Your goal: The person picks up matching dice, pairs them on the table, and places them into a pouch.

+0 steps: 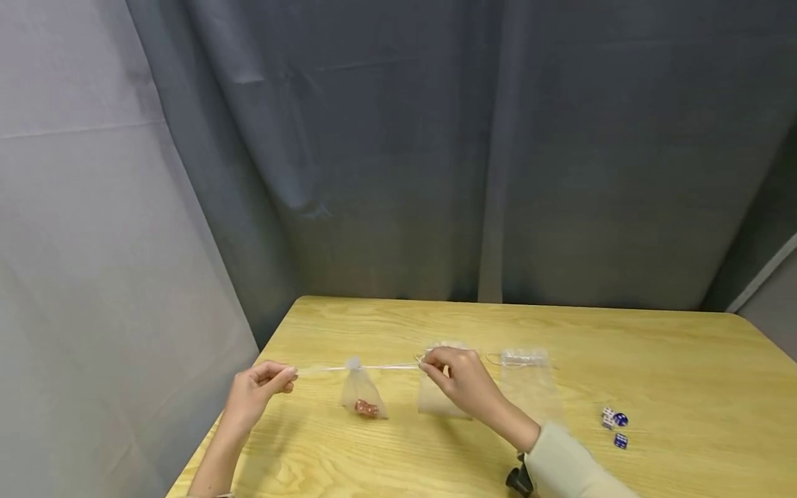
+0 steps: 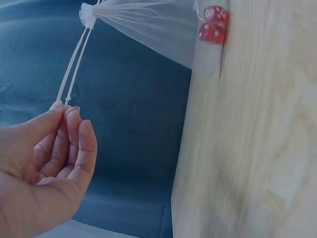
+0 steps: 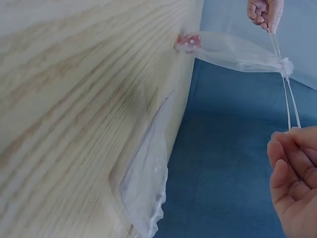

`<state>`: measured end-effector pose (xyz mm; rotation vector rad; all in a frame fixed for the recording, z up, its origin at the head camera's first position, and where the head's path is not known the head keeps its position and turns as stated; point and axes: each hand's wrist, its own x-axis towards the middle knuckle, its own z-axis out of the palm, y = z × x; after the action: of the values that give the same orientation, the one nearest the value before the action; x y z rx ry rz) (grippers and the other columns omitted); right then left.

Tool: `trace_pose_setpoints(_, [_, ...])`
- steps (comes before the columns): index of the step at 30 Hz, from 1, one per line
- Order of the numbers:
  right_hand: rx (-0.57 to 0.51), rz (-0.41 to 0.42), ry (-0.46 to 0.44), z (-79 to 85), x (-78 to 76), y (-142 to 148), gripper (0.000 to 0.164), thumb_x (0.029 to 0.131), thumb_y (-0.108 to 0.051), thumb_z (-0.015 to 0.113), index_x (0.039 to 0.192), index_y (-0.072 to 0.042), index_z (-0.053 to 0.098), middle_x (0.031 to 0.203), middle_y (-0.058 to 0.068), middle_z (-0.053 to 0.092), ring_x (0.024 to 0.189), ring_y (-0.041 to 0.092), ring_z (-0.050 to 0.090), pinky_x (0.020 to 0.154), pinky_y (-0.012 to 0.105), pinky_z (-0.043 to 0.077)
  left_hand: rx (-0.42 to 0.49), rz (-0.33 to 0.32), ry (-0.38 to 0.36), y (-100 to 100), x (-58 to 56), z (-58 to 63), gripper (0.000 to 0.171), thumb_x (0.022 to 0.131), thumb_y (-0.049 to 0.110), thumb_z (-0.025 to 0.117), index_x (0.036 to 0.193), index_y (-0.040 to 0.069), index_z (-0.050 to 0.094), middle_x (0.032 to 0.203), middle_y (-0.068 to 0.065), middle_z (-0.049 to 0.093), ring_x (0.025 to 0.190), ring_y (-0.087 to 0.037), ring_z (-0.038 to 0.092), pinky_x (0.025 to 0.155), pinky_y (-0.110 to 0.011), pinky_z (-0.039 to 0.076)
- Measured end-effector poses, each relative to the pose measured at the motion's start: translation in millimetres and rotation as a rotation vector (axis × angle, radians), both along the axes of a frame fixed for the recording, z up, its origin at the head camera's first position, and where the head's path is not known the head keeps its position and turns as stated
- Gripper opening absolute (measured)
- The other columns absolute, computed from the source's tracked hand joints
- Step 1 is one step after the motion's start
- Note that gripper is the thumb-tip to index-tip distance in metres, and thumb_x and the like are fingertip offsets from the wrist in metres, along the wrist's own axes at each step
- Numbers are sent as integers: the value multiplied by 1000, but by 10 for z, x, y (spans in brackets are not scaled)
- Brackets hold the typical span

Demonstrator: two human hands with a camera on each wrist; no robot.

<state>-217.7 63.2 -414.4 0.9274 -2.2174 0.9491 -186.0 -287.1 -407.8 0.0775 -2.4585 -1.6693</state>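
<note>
Between my two hands a sheer white drawstring pouch (image 1: 361,387) stands with its neck gathered tight and red dice (image 1: 366,408) at its bottom on the table. My left hand (image 1: 258,391) pinches one end of the white drawstring (image 2: 74,74) between thumb and fingers. On the other side my right hand (image 1: 461,380) pinches the opposite cord loop (image 3: 291,104). The cords run taut and nearly level from both sides of the pouch's neck. In the left wrist view two red dice (image 2: 213,25) show through the mesh.
A second sheer pouch (image 1: 438,401) lies flat, partly behind my right hand. Farther right lies a third pouch (image 1: 529,387). Several loose dice, blue ones (image 1: 620,440) and white ones (image 1: 607,420), sit on the wooden table (image 1: 685,373). Grey curtains (image 1: 398,152) hang behind it.
</note>
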Motion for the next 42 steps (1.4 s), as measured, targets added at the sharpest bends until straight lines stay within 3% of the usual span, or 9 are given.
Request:
trace_pose_setpoints(4, [13,-18,-42,0,-41,6,7,88,-8,71,82,-12,72,73,-1,70,59,-6,48,49,13,41,-14,7,-7,21,-131,7,33,89,31,72,101,0,72,76,5,70,76,-15,68,79,-23,58])
trace_pose_setpoints(11, [46,-72,-102,-35,-214,22,9,89,-8,70,81,-12,71,72,-1,70,60,-2,55,51,13,45,59,-5,-17,134,-500,2,28,92,16,69,107,-8,69,84,-2,73,71,-5,67,75,-23,61])
trace_pose_setpoints(17, [79,-146,-238,-153,-397,-3,9,89,-8,70,80,-10,71,69,-1,68,57,-2,52,51,13,44,78,26,-79,207,-792,-188,26,92,14,69,105,-8,69,84,-6,74,67,-6,67,73,-27,62])
trace_pose_setpoints(21, [97,-169,-330,-244,-498,-48,10,90,-8,69,80,-8,70,68,0,67,55,0,51,51,14,44,80,63,-106,201,-912,-338,23,91,11,69,103,-9,70,80,-5,73,68,-10,69,72,-30,63])
trace_pose_setpoints(27, [77,-195,-394,-330,-555,-114,10,89,-5,69,79,-3,71,67,1,66,57,4,52,51,17,44,67,98,-133,189,-935,-490,20,90,10,70,99,-8,71,77,-4,73,70,-16,71,74,-36,63])
trace_pose_setpoints(32, [79,-206,-400,-370,-560,-114,10,89,-5,69,79,-3,71,67,1,66,56,5,50,51,17,42,29,100,-128,220,-915,-527,20,90,12,70,98,-6,72,80,-7,73,74,-21,72,73,-36,63])
trace_pose_setpoints(37, [53,-199,-368,-361,-555,-79,7,88,-8,71,82,-5,71,72,2,70,60,5,57,54,17,47,-106,70,-58,248,-894,-486,28,92,20,69,111,0,72,99,-15,75,91,-31,73,81,-41,61])
trace_pose_setpoints(42, [2,-208,-397,-353,-560,-13,10,88,-10,72,93,-2,72,81,4,73,71,10,65,59,19,53,-200,66,54,316,-831,-428,37,93,25,68,124,7,67,120,-14,71,113,-33,67,95,-45,56])
